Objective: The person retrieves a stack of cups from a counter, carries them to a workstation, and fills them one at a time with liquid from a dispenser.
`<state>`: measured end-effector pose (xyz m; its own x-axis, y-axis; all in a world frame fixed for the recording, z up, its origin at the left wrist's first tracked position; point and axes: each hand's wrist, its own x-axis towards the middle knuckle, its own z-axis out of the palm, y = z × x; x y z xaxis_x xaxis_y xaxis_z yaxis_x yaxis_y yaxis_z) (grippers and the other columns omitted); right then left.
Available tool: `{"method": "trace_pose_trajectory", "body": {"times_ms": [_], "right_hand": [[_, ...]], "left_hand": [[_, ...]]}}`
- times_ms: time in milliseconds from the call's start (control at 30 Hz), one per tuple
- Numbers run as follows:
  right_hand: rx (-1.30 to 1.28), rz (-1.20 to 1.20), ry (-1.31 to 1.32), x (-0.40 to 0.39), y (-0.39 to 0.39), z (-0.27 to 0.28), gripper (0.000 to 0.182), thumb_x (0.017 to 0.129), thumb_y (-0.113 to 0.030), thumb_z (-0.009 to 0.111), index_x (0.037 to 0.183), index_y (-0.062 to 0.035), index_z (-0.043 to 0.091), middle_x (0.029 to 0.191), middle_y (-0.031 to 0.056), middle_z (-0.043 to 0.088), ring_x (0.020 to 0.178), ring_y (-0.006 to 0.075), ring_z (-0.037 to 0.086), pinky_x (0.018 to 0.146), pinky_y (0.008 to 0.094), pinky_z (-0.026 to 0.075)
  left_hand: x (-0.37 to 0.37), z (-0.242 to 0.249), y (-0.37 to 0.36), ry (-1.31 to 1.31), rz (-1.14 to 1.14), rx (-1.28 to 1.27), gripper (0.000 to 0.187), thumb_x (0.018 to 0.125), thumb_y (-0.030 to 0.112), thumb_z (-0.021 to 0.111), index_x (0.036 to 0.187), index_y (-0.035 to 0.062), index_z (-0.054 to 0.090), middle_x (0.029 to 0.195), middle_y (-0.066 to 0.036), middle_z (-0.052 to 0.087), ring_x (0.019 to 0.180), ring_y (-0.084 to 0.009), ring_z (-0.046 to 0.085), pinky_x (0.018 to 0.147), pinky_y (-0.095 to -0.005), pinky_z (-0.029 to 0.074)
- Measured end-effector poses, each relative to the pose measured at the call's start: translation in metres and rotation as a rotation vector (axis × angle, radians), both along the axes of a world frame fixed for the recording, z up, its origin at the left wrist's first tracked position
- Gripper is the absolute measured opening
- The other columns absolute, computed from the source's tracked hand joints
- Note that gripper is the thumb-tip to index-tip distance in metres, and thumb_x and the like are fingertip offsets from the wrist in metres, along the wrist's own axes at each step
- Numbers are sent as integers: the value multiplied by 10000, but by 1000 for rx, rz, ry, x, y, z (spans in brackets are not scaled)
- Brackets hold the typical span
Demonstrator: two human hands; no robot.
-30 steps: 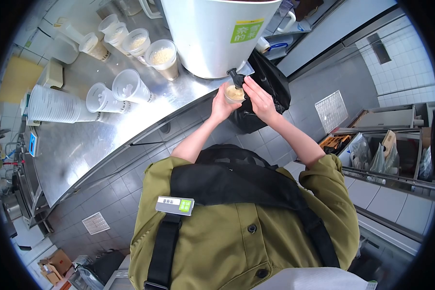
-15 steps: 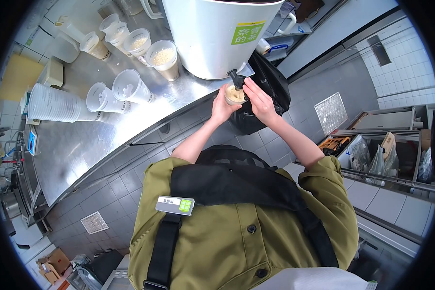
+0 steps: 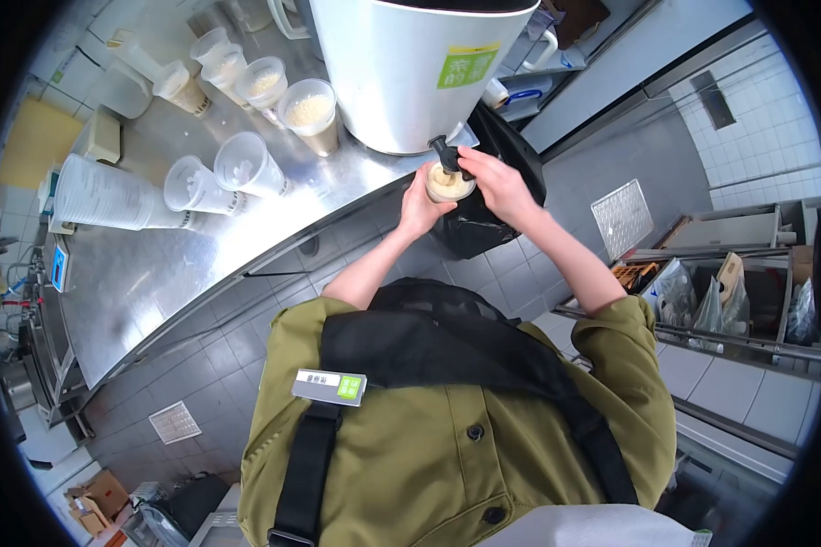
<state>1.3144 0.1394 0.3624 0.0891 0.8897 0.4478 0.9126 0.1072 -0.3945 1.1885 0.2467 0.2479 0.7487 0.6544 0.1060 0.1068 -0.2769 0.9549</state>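
My left hand (image 3: 418,206) is wrapped round a clear plastic cup (image 3: 471,190) under the spout, with a pale, frothy drink showing at its top. The black tap (image 3: 441,146) juts from the foot of a big white drink dispenser (image 3: 383,87) bearing a green label. At the tap's lever are the fingertips of my right hand (image 3: 502,189), bent together; the lever itself is partly hidden. Left of the dispenser, the nearest filled cup (image 3: 310,111) holds a layered drink with froth on top.
More filled cups (image 3: 263,84) stand behind on the steel counter (image 3: 201,273). Two cups with a little white content (image 3: 249,164) are nearer, beside a stack of cups (image 3: 109,194). A black bin bag (image 3: 511,173) hangs below the tap. Shelves with bags (image 3: 721,292) lie right.
The pale drink stands higher in the cup, nearly at the rim. My right hand has shifted slightly to the right, with its fingers more bent at the tap.
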Motion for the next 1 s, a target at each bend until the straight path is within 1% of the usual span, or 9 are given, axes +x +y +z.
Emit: {"method": "trace_pose_trajectory", "body": {"times_ms": [133, 200, 267, 367, 467, 600, 667, 800, 1000], "right_hand": [[-414, 79, 309, 31, 35, 42, 300, 798, -22, 578, 1096, 13, 571, 1062, 153, 629, 974, 275, 620, 848, 339, 491], [-420, -18, 474, 29, 37, 44, 339, 870, -98, 569, 1183, 25, 526, 1102, 125, 622, 987, 178, 608, 870, 307, 475], [-325, -62, 731, 25, 27, 40, 360, 887, -97, 557, 1219, 28, 494, 1150, 107, 599, 1012, 162, 594, 880, 284, 464], [-81, -201, 777, 25, 0, 24, 338, 908, -82, 527, 1228, 20, 490, 1176, 111, 584, 1016, 147, 589, 881, 258, 452], [140, -355, 873, 25, -23, -6, 273, 931, -123, 509, 1137, 52, 548, 1083, 116, 624, 940, 159, 615, 827, 253, 466], [113, -476, 820, -16, -41, -28, 231, 944, -94, 473, 1099, 50, 565, 966, 103, 646, 840, 122, 606, 783, 241, 482], [105, -343, 772, -43, -40, -47, 196, 923, -52, 490, 1056, 55, 586, 917, 88, 645, 811, 113, 597, 735, 239, 473], [8, -66, 598, -106, 2, -40, 207, 824, 53, 547, 1026, 46, 592, 878, 129, 633, 792, 192, 619, 730, 274, 484], [151, 123, 577, -166, 99, -17, 315, 740, 55, 615, 1052, 38, 578, 1005, 167, 597, 886, 275, 604, 774, 332, 479]], "left_hand": [[-3, 9, -1, -18, -38, -17, 879, 574, 115, 815, 1307, 72, 331, 1208, -149, 526, 1124, -308, 526, 932, -377, 440], [-3, 14, -1, -16, -46, -23, 876, 575, 113, 811, 1307, 71, 333, 1207, -150, 526, 1126, -307, 523, 934, -377, 438], [-5, 15, 0, -12, -41, -36, 872, 577, 111, 808, 1307, 70, 334, 1206, -151, 526, 1129, -306, 521, 936, -378, 436], [-14, 15, 0, -66, -66, 18, 855, 575, 113, 805, 1296, 62, 348, 1196, -150, 534, 1131, -312, 520, 943, -382, 429], [-34, 17, 3, 0, -140, -44, 868, 560, 119, 805, 1299, 64, 353, 1204, -150, 534, 1144, -313, 513, 954, -382, 419], [-93, 20, 1, 25, -30, -137, 829, 557, 107, 801, 1281, 60, 401, 1256, -137, 495, 1187, -300, 479, 982, -376, 397], [-140, 38, 7, 59, -3, -125, 838, 567, 111, 797, 1297, 59, 389, 1283, -133, 471, 1213, -294, 454, 999, -372, 382], [-251, 85, 27, 217, 135, -96, 868, 581, 148, 808, 1327, 80, 369, 1308, -135, 453, 1232, -284, 437, 1024, -384, 362], [-414, 158, 79, 426, 575, 124, 915, 600, 144, 836, 1338, 12, 311, 1282, -153, 463, 1211, -239, 443, 1010, -369, 384]]}}
